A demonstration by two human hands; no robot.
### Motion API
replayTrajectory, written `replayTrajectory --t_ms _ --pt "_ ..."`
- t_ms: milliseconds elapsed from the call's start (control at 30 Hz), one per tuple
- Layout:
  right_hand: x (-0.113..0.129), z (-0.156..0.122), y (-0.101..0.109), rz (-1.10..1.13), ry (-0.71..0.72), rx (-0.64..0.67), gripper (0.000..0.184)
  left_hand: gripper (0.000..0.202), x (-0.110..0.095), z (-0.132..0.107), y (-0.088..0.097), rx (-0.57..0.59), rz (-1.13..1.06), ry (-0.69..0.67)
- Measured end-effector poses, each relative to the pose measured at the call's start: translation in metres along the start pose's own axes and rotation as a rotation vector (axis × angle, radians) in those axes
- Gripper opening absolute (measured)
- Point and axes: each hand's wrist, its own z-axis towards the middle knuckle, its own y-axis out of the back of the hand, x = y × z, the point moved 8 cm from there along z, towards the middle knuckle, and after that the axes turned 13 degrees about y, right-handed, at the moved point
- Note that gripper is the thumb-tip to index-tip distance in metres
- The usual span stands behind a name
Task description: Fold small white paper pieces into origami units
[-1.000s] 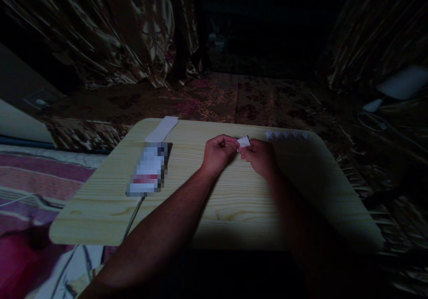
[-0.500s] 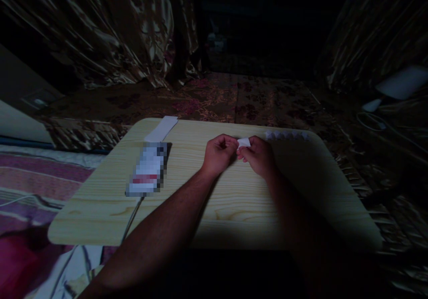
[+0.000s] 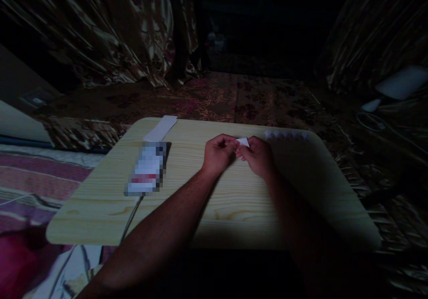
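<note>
Between my two hands, over the far middle of the wooden table (image 3: 230, 196), is a small piece of white folded paper (image 3: 243, 141). It now shows a pointed, roughly triangular shape. My left hand (image 3: 219, 154) pinches its left side, thumb and fingers closed. From the right, my right hand (image 3: 260, 155) grips it with the thumb across the front. The fingertips of both hands nearly meet and cover the paper's lower part. Just beyond my right hand, a row of several small folded paper pieces (image 3: 286, 135) lies along the far edge.
White paper strips (image 3: 161, 128) lie at the table's far left. Nearer sits a blurred-out phone-like object (image 3: 147, 168) with a cable (image 3: 132, 216) running off the near edge. A striped bedcover (image 3: 40, 174) is on the left, a white lamp (image 3: 403, 82) on the right.
The white paper between my fingers has gone from a squarish outline to a pointed one. Both hands keep their place and hold.
</note>
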Motion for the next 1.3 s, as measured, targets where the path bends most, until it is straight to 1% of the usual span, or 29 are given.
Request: replayTrajectory --t_ms 67,167,200,233,333,400,600,767,1000,1133,1300 --pt "0.004 0.0 0.002 -0.032 0.039 -0.016 0.014 0.02 -0.004 0.0 0.003 -0.042 0.052 -0.03" --pt "0.018 0.001 0.014 -0.137 0.141 -0.132 0.021 0.017 -0.009 -0.001 0.009 -0.115 0.136 -0.084" --pt "0.024 0.001 0.018 -0.18 0.187 -0.177 0.023 0.016 -0.011 -0.002 0.01 -0.127 0.157 -0.104" --pt "0.03 0.0 0.021 -0.219 0.237 -0.195 0.023 0.016 -0.012 -0.003 0.011 -0.135 0.18 -0.127" --pt "0.044 -0.001 0.021 -0.295 0.4 -0.182 0.017 0.016 -0.017 -0.006 0.01 -0.143 0.272 -0.211" --pt "0.048 -0.001 0.02 -0.307 0.455 -0.165 0.013 0.016 -0.02 -0.008 0.009 -0.141 0.32 -0.256" --pt "0.044 -0.001 0.019 -0.282 0.445 -0.156 0.011 0.014 -0.02 -0.01 0.006 -0.132 0.342 -0.297" --pt "0.046 -0.001 0.016 -0.264 0.468 -0.139 0.008 0.013 -0.027 -0.014 0.005 -0.146 0.424 -0.375" --pt "0.047 -0.002 0.012 -0.323 0.486 -0.11 0.004 0.012 -0.032 -0.018 0.001 -0.132 0.48 -0.457" --pt "0.047 -0.001 0.012 -0.329 0.466 -0.105 0.004 0.013 -0.033 -0.019 0.0 -0.113 0.496 -0.476" --pt "0.047 -0.001 0.011 -0.341 0.443 -0.066 0.004 0.015 -0.033 -0.019 -0.001 -0.087 0.515 -0.46"
